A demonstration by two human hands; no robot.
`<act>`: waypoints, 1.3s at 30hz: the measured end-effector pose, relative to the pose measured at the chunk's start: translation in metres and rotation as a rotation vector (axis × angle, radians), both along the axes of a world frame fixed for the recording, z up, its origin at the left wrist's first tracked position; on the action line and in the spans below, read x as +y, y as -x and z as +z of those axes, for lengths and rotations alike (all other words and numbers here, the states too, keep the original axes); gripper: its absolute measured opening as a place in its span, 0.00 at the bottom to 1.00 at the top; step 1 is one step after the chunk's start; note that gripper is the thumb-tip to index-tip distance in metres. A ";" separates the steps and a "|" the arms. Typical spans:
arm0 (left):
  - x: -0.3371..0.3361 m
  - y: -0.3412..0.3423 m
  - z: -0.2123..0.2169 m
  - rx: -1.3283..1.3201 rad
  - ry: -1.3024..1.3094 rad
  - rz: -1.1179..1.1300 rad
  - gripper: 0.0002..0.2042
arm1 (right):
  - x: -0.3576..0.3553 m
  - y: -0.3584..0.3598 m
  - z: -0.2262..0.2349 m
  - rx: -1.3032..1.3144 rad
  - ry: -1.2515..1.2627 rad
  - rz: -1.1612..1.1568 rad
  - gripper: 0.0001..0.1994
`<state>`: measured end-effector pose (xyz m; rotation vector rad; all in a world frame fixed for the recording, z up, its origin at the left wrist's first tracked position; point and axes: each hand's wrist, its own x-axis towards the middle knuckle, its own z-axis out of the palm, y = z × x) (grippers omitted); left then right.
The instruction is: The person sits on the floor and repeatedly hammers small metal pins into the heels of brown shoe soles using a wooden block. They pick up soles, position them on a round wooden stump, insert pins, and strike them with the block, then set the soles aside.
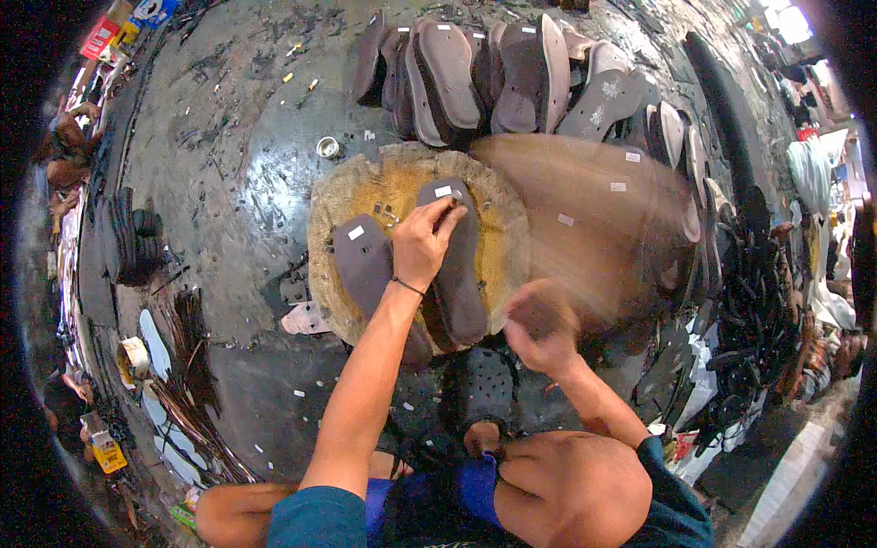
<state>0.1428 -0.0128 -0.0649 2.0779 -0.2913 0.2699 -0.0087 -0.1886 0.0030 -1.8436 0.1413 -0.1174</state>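
Observation:
Two dark grey-brown shoe soles with small white labels lie side by side on a round wooden block: the left sole (361, 265) and the right sole (461, 283). The block (326, 196) has a worn yellowish top. My left hand (423, 242) is closed in a pinch over the right sole's far end, holding a small punch-like piece (455, 203) upright near its label; most of it is hidden by my fingers. Beside the block's near right edge, my right hand (541, 329) looks closed round a brown tool (539, 201), which motion smears into a wide fan; its kind cannot be made out.
More soles (448, 73) stand bunched behind the block, continuing to the right. A small round tin (329, 147) sits on the dark floor. Dark strips (192, 365) lie at left, and a heap of dark pieces (758, 292) is at right. A sandal (487, 388) lies before the block.

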 end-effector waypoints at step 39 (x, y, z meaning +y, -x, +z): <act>-0.006 0.120 0.025 0.206 0.086 0.189 0.08 | -0.020 0.024 0.121 -0.500 -0.728 0.086 0.37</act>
